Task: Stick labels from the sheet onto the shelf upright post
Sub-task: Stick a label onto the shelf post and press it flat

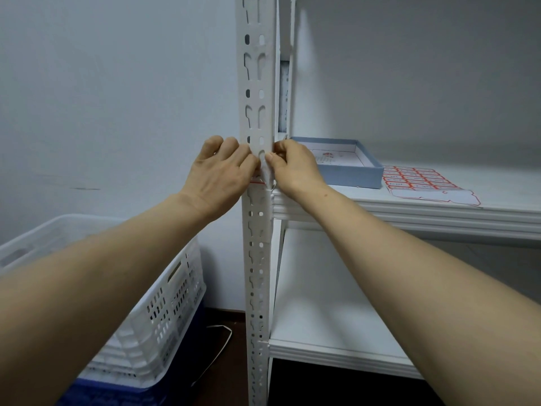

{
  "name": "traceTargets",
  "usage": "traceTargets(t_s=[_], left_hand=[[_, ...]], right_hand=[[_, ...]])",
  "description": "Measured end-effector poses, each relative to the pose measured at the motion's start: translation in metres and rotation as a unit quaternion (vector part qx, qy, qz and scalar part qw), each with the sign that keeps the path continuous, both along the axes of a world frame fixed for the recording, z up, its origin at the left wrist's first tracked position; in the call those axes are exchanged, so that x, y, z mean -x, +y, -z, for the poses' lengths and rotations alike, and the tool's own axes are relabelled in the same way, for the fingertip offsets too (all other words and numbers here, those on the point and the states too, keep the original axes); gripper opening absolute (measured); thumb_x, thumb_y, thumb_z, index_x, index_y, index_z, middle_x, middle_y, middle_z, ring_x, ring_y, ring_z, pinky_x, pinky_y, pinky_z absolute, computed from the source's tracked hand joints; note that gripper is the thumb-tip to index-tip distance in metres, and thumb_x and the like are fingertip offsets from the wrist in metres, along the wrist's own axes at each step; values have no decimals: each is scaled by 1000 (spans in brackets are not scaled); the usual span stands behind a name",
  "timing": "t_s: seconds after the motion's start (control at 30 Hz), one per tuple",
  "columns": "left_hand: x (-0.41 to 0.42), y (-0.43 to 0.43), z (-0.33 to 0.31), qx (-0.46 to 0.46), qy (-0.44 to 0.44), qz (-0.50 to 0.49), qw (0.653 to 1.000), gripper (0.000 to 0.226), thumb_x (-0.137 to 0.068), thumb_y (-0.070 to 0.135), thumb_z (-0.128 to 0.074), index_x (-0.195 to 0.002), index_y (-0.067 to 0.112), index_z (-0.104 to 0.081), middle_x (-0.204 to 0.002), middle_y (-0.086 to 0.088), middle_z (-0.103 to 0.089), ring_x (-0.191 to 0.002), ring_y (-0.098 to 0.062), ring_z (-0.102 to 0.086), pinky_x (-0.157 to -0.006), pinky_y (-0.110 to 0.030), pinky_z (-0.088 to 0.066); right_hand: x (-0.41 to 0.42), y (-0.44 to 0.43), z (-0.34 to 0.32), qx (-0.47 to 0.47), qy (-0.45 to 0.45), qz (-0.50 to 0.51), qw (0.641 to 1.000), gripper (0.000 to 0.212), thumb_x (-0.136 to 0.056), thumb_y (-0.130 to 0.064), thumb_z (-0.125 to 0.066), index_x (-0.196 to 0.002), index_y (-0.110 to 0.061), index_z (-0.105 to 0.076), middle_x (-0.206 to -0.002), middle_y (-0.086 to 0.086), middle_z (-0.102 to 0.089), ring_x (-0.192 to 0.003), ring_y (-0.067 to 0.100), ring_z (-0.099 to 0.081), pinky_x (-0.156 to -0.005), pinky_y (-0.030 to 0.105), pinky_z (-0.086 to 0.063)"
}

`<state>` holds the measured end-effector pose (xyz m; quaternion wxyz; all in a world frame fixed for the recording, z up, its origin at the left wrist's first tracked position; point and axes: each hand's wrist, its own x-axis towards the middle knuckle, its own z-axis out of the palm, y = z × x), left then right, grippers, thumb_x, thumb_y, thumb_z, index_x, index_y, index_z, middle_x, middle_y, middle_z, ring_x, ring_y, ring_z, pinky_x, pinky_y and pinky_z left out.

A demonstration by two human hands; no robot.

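My right hand (pixel 295 168) is at the centre of the frame, its thumb and curled forefinger closed on the right edge of the tall white perforated metal shelf post (pixel 257 112), and they seem to pinch the small white label with a red border (pixel 258 180) against the metal. My left hand (pixel 222 171) comes from the other side with curled fingers whose tips touch the left edge of the post. The tips are hidden, so I cannot tell if this hand grips the label or only presses it. Only the lower red edge of the label shows, just under the two hands, across the front face of the post. The long axis of the post is vertical and it runs from top to bottom of the frame, between my two arms. I think the label is now being smoothed down. The white sheet of red-bordered labels (pixel 421 180) lies flat on the white shelf board (pixel 409 206) at middle right, beside a shallow light blue cardboard box (pixel 345 171). So the right hand is the nearer one for the next label, in my judgement. At lower left stands a white slotted plastic crate (pixel 152 303).
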<state>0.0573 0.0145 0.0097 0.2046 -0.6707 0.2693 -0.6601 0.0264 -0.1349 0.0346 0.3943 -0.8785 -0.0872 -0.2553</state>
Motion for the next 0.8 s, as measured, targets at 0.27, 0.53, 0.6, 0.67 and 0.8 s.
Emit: traceTargets(t_s=[0.27, 0.53, 0.6, 0.67, 0.8], left_hand=[[1, -5, 4, 17, 0, -4, 1000, 49, -96, 3, -15, -71, 11, -57, -67, -5, -54, -74, -23, -33, -74, -32, -27], [-7, -3, 14, 49, -9, -9, 999, 23, -91, 3, -44, -74, 13, -55, -68, -5, -52, -75, -22, -33, -73, -33, -26], [-7, 3, 18, 72, 11, 3, 997, 11, -87, 10, -59, -77, 14, -57, -71, -3, -56, -76, -21, -35, -74, -32, -26], [-6, 7, 19, 105, 32, 32, 993, 9, -90, 22, -60, -83, 16, -59, -77, -2, -60, -79, -21, -38, -74, -32, -26], [-4, 5, 17, 139, 72, 57, 986, 26, -92, 38, -50, -89, 16, -64, -83, -3, -63, -85, -20, -40, -76, -33, -26]], right_hand=[[1, 0, -1, 5, 4, 0, 1000, 26, -98, -21, -44, -113, -4, -56, -113, 13, -62, -106, 28, -56, -86, 33, -44], [1, 0, -1, -1, 8, -2, 1000, 28, -97, -22, -45, -116, -4, -56, -116, 12, -62, -107, 27, -56, -88, 32, -43], [1, 0, -1, 1, 10, -2, 1000, 28, -98, -22, -45, -117, -5, -55, -117, 11, -62, -109, 26, -55, -87, 30, -42], [1, 0, -1, 1, 9, -3, 1000, 28, -98, -22, -45, -118, -5, -55, -118, 11, -61, -109, 27, -55, -86, 29, -41], [1, 0, -1, -1, 10, -3, 1000, 28, -98, -22, -45, -119, -6, -54, -118, 10, -61, -108, 26, -55, -83, 29, -40]])
